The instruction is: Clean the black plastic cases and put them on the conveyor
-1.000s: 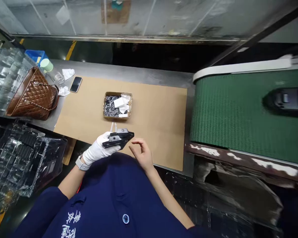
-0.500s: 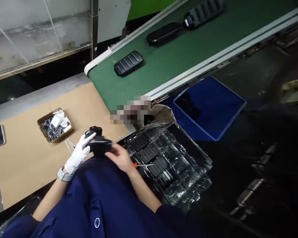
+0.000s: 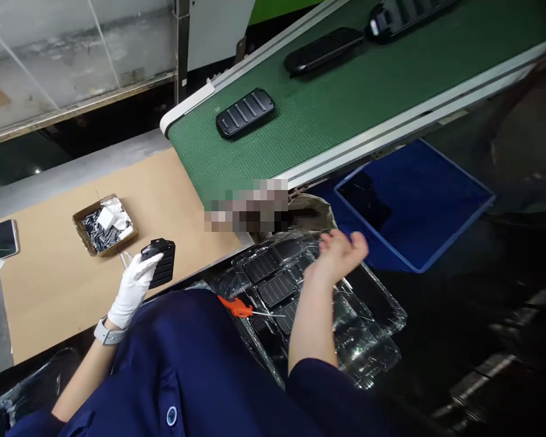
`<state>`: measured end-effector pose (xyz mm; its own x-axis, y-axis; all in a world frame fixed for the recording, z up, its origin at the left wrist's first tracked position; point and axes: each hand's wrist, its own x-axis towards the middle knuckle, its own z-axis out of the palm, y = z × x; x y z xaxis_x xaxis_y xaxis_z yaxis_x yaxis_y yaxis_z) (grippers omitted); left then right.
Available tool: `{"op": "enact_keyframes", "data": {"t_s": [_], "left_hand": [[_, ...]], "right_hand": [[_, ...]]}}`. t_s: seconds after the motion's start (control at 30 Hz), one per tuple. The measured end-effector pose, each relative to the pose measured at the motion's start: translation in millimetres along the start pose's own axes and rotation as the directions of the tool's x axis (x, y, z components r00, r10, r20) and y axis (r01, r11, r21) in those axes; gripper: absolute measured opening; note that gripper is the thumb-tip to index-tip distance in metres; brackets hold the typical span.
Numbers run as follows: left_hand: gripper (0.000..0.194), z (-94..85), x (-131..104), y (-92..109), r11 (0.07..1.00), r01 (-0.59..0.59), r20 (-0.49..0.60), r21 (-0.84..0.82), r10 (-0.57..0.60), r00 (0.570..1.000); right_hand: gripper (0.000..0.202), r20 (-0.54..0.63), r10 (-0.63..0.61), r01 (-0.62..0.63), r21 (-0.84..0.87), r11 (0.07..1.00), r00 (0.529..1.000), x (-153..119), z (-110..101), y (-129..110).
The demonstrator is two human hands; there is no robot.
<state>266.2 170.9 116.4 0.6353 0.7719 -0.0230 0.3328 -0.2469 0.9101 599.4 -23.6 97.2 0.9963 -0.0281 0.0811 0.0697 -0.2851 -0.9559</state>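
My left hand (image 3: 134, 285), in a white glove, grips a black ribbed plastic casing (image 3: 164, 267) above the edge of the cardboard-covered bench. My bare right hand (image 3: 339, 252) is raised over the far side of the clear plastic tray (image 3: 394, 315). Its fingers are loosely bent and apart, and I see nothing in them. Flat black ribbed panels (image 3: 275, 288) sit in the tray's pockets, partly hidden by my right forearm. Beside my lap, an orange-handled tool (image 3: 239, 308) with a thin metal shaft lies across the tray.
A green conveyor belt (image 3: 309, 127) carries black casings (image 3: 246, 113). On the cardboard (image 3: 64, 291) stand a small box (image 3: 87, 243) of small dark pieces and white scraps, and a phone (image 3: 6, 238). A blue bin (image 3: 418, 200) lies beyond the tray. One patch by the belt's end is pixelated.
My right hand has left the black parts at my left hand and swung right, over the tray. My left hand still holds a casing, now more upright. The view has shifted slightly.
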Motion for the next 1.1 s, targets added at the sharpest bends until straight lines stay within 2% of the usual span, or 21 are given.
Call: {"op": "enact_keyframes", "data": {"t_s": [0.07, 0.1, 0.13, 0.17, 0.2, 0.23, 0.27, 0.3, 0.33, 0.4, 0.5, 0.67, 0.73, 0.77, 0.83, 0.9, 0.93, 0.97, 1.0, 1.07, 1.1], "left_hand": [[0.023, -7.6, -7.9, 5.7, 0.997, -0.058, -0.027, -0.057, 0.057, 0.998], [0.022, -11.7, -11.9, 10.0, 0.993, -0.089, -0.022, -0.078, 0.088, 0.996], [0.022, -15.9, -15.8, 14.4, 0.991, -0.106, -0.006, -0.084, 0.106, 0.994], [0.021, -20.2, -19.7, 18.3, 0.99, -0.108, 0.02, -0.086, 0.11, 0.994], [0.02, -24.5, -23.5, 21.1, 0.992, -0.09, 0.048, -0.086, 0.094, 0.994], [0.018, -29.0, -27.5, 22.5, 0.995, -0.053, 0.077, -0.085, 0.059, 0.995], [0.017, -33.5, -31.8, 22.5, 0.996, -0.001, 0.1, -0.087, 0.009, 0.995], [0.016, -38.0, -36.3, 21.4, 0.994, 0.059, 0.114, -0.095, -0.048, 0.992], [0.016, -42.5, -41.2, 19.6, 0.987, 0.117, 0.12, -0.108, -0.104, 0.987], [0.018, -50.8, -51.3, 16.4, 0.966, 0.213, 0.107, -0.149, -0.198, 0.974], [0.016, -61.2, -63.3, 18.5, 0.926, 0.264, 0.073, -0.268, -0.254, 0.964], [0.025, -77.8, -70.9, 33.8, 0.816, 0.373, 0.036, -0.441, -0.4, 0.916], [0.019, -82.5, -74.9, 33.2, 0.826, 0.369, -0.009, -0.427, -0.412, 0.911], [0.016, -83.8, -78.0, 30.1, 0.849, 0.339, -0.047, -0.406, -0.39, 0.92], [0.018, -84.4, -86.1, 19.8, 0.9, 0.241, -0.195, -0.363, -0.326, 0.925], [0.031, -83.8, -95.8, 7.4, 0.908, 0.181, -0.362, -0.378, -0.325, 0.874], [0.042, -83.8, -100.8, 1.9, 0.889, 0.193, -0.393, -0.415, -0.366, 0.843], [0.052, -84.3, -105.8, -2.5, 0.856, 0.237, -0.37, -0.46, -0.428, 0.825], [0.058, -85.3, -110.7, -5.7, 0.814, 0.302, -0.301, -0.497, -0.488, 0.819], [0.056, -88.3, -120.2, -8.4, 0.735, 0.437, -0.144, -0.518, -0.578, 0.803], [0.052, -89.9, -124.6, -8.1, 0.705, 0.487, -0.111, -0.516, -0.618, 0.778]], "right_hand": [[0.032, 0.136, 0.042, -0.049, 0.048, 0.998, 0.99, -57.5, 25.9, -3.9], [0.032, 0.282, 0.058, -0.082, 0.076, 0.994, 0.958, -86.7, 38.6, -10.3], [0.033, 0.497, 0.052, -0.124, 0.113, 0.986, 0.866, -113.8, 49.9, -19.7], [0.035, 0.682, 0.014, -0.147, 0.137, 0.98, 0.731, -137.5, 59.4, -31.4], [0.037, 0.819, -0.042, -0.161, 0.162, 0.974, 0.573, -156.8, 67.0, -44.3], [0.039, 0.907, -0.101, -0.17, 0.184, 0.968, 0.41, -171.6, 73.2, -57.3], [0.041, 0.949, -0.15, -0.174, 0.203, 0.964, 0.277, -182.2, 78.5, -69.3], [0.042, 0.966, -0.185, -0.18, 0.217, 0.959, 0.179, -189.5, 83.5, -79.5], [0.041, 0.972, -0.205, -0.189, 0.223, 0.956, 0.111, -194.7, 88.3, -87.6], [0.036, 0.976, -0.214, -0.21, 0.219, 0.953, 0.049, -202.2, 97.7, -98.3], [0.032, 0.981, -0.196, -0.217, 0.193, 0.957, 0.006, -214.6, 109.3, -105.1], [0.033, 0.992, -0.122, -0.22, 0.115, 0.969, -0.016, -237.9, 126.9, -104.5], [0.034, 0.996, -0.082, -0.23, 0.075, 0.97, -0.024, -247.0, 136.0, -99.1], [0.034, 0.998, -0.06, -0.237, 0.051, 0.97, -0.032, -252.1, 140.3, -95.3], [0.038, 0.996, -0.026, -0.232, 0.006, 0.973, -0.083, -264.1, 146.6, -87.0], [0.045, 0.987, -0.014, -0.19, -0.017, 0.982, -0.162, -278.2, 150.0, -79.5], [0.049, 0.979, -0.017, -0.156, -0.015, 0.988, -0.204, -285.4, 151.9, -76.5], [0.051, 0.969, -0.021, -0.116, -0.007, 0.993, -0.246, -292.2, 155.3, -74.1], [0.051, 0.959, -0.026, -0.071, 0.006, 0.997, -0.283, -298.1, 161.5, -72.2], [0.044, 0.941, -0.025, 0.037, 0.04, 0.999, -0.338, -306.4, 186.0, -69.2], [0.039, 0.94, -0.021, 0.106, 0.061, 0.993, -0.342, -308.4, 205.3, -67.4]]}}
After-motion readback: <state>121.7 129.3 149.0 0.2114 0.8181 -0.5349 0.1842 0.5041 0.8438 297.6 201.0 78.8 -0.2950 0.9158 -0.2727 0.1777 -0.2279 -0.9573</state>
